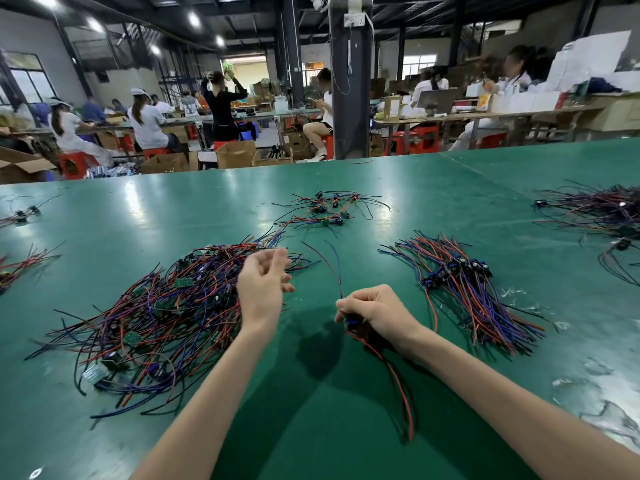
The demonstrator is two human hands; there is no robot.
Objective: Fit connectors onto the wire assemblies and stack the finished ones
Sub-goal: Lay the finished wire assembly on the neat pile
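Observation:
My right hand (375, 311) is closed on a wire assembly (398, 379) with a small blue connector at my fingertips; red and black leads trail toward me, and a red and a blue lead rise from the fist. My left hand (261, 285) hovers with loosely curled fingers apart, holding nothing, at the right edge of a big tangled pile of loose assemblies (152, 313) with green boards. To the right lies a neat stack of assemblies (467, 282) with blue connectors.
The green table (311, 410) also carries a small cluster of wires (329, 209) farther back, another heap (602, 209) at the far right, and a few wires (20, 265) at the left edge. Seated workers and benches fill the room beyond the table.

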